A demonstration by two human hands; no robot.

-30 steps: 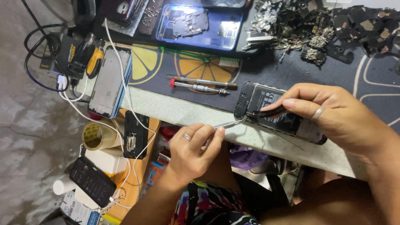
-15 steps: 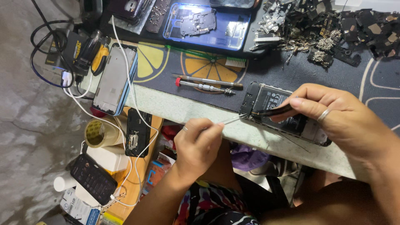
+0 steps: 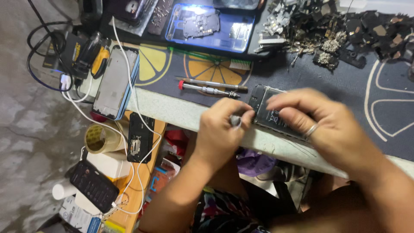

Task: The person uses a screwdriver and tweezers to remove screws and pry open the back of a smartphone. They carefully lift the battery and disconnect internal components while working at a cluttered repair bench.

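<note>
An opened black phone [image 3: 269, 113] with its battery showing lies on the dark mat at the table's front edge. My right hand [image 3: 321, 127], a ring on one finger, rests on top of it and pins it down with the fingertips. My left hand [image 3: 222, 129] is at the phone's left end, fingers pinched around a thin grey metal tool [image 3: 235, 121] whose tip is hidden. Both hands are blurred by motion.
Two small screwdrivers [image 3: 207, 86] lie just behind the hands. A phone frame [image 3: 114, 82] and white cables sit at the left, a blue-lit tray with a circuit board [image 3: 207, 26] behind, scrap parts [image 3: 345, 30] at the back right. A tape roll [image 3: 97, 138] and more phones sit lower left.
My left hand has moved up and right, from below the table edge to the phone's left end. My right hand has shifted its fingers flatter across the phone.
</note>
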